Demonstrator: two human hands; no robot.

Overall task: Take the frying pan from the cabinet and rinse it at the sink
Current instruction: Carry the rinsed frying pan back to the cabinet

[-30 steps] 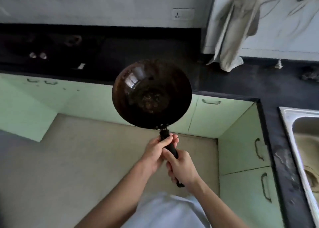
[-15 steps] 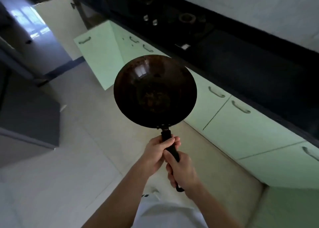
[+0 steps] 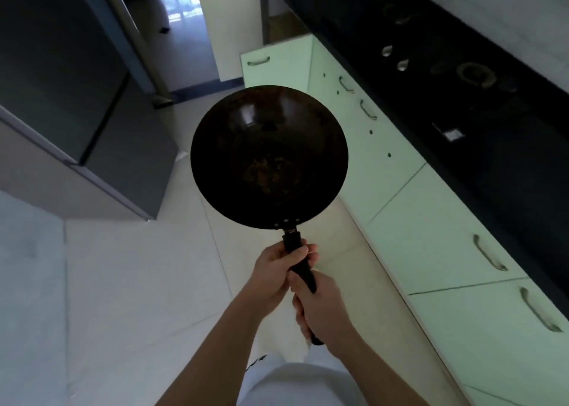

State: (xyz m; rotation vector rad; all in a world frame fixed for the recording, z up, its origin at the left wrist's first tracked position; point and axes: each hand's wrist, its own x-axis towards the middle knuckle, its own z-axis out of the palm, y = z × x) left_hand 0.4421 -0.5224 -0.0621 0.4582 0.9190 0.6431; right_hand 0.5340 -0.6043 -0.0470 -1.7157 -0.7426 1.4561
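A dark round frying pan (image 3: 269,156) with brownish residue in its bowl hangs in the air over the floor, in the middle of the head view. Its black handle points back toward me. My left hand (image 3: 277,271) grips the handle just below the pan. My right hand (image 3: 320,308) grips the handle's lower part, close behind the left. The sink is out of view.
Pale green cabinets (image 3: 431,221) with metal handles run along the right under a black counter (image 3: 492,128) with a stove. One green cabinet door (image 3: 274,64) stands open at the far end. A grey refrigerator (image 3: 77,113) stands left. A doorway (image 3: 181,14) lies ahead.
The view has swung left, away from the sink corner, toward the fridge and doorway. The pan stays held out in front in both hands with the same grip.
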